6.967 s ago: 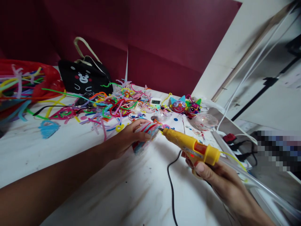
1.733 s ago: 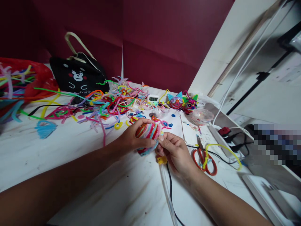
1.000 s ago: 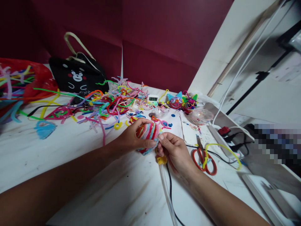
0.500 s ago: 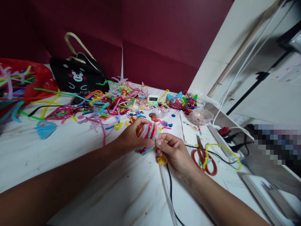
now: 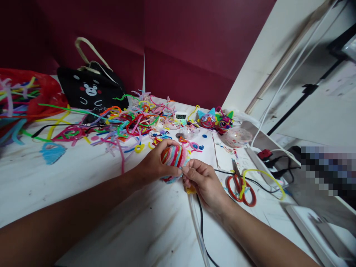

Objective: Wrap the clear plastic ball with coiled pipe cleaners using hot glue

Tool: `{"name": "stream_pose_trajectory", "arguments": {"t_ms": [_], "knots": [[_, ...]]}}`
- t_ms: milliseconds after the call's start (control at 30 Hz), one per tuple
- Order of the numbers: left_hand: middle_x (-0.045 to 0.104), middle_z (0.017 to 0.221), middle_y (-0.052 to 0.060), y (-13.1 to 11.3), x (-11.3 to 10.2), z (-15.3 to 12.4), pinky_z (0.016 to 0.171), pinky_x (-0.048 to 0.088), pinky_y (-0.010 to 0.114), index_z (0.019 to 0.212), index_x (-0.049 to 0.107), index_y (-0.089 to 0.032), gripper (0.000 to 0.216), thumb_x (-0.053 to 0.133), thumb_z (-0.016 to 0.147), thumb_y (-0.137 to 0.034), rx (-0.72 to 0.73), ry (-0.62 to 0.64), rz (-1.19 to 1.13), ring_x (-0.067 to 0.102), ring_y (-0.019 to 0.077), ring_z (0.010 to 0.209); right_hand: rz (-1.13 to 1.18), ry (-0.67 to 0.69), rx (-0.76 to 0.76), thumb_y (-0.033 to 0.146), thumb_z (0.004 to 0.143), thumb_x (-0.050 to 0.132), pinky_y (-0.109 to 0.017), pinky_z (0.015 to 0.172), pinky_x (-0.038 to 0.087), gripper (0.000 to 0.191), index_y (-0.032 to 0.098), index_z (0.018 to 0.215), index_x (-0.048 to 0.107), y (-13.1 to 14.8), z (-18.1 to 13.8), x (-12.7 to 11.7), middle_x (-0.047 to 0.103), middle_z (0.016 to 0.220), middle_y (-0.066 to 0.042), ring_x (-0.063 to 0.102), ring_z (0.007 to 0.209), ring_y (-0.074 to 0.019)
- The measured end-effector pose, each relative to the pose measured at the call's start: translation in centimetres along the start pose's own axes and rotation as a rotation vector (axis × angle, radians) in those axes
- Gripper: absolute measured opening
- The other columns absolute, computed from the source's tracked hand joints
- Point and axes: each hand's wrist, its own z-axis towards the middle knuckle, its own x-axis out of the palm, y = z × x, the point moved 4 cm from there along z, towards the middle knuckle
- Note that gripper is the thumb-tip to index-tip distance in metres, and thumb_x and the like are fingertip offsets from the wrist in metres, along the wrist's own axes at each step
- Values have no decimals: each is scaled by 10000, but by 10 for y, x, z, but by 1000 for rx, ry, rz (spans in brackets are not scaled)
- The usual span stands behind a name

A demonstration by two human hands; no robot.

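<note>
Ideally, the left hand (image 5: pixel 152 162) steadies the striped ball (image 5: pixel 175 155) it grips over the white table (image 5: pixel 125 226), while the right hand (image 5: pixel 207 182), pinched at the ball's edge, presses gently along the curve.

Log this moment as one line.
left hand: holds striped fuzzy piece | right hand: pinching at its edge | table: orange-handled scissors

Striped ball (image 5: pixel 174 155) looked fuzzy and totally matt, same soft chenille-type fluff as the tangled pile of stems (image 5: pixel 139 122). The tabletop (image 5: pixel 133 233) was smooth with a faint sheen. Scissors (image 5: pixel 237 180) had metal blades, smooth orange plastic handles. Black bag (image 5: pixel 108 92): matt cloth. Red bag (image 5: pixel 54 97): thin, shiny plastic. Clear bowl (image 5: pixel 239 138) looked like glossy plastic.
</note>
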Motion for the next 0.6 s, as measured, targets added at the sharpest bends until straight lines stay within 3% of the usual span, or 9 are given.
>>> {"name": "stream_pose_trajectory", "arguments": {"t_ms": [267, 600], "knots": [[603, 956, 8, 1, -3, 0, 651, 462, 245, 1180, 496, -213, 691, 843, 598, -348, 20, 82, -13, 580, 176, 822, -9, -8, -5, 386, 664, 839, -200, 472, 339, 307, 178, 694, 616, 3, -1, -1, 581, 549, 35, 459, 467, -75], [614, 919, -2, 5, -4, 0, 660, 457, 250, 1190, 507, -221, 677, 826, 598, -303, -21, 74, -24, 573, 180, 824, -10, -5, -25, 376, 660, 845, -202, 474, 341, 302, 175, 701, 623, 1, -1, -1, 582, 551, 40, 464, 465, -72]]}}
